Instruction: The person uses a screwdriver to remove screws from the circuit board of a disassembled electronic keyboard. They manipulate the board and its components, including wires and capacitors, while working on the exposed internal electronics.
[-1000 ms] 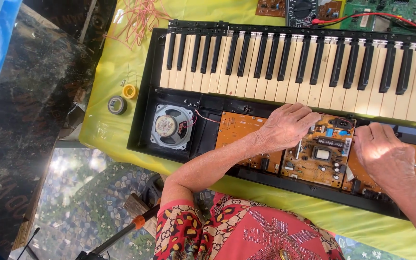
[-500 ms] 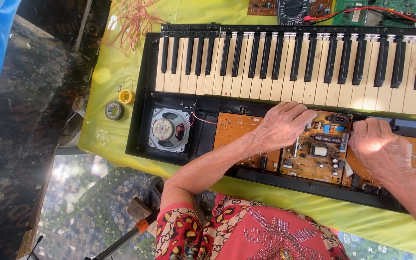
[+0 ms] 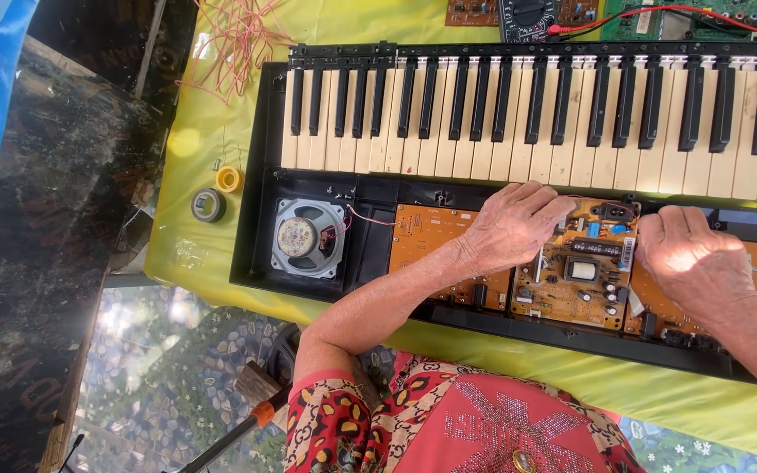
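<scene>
Head view: the left hand point(image 3: 512, 226) lies palm down, fingers loosely curled, tips on the edge of the brown circuit board point(image 3: 576, 271) inside the opened keyboard point(image 3: 519, 114). The right hand point(image 3: 692, 261) rests knuckles up just beside the board, fingers bent under; whether it grips anything cannot be told.

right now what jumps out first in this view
An opened electronic keyboard lies across the yellow tablecloth, its circuit boards bare below the keys. The left hand and right hand rest on the middle power board. A round speaker sits in the case's left end.
</scene>
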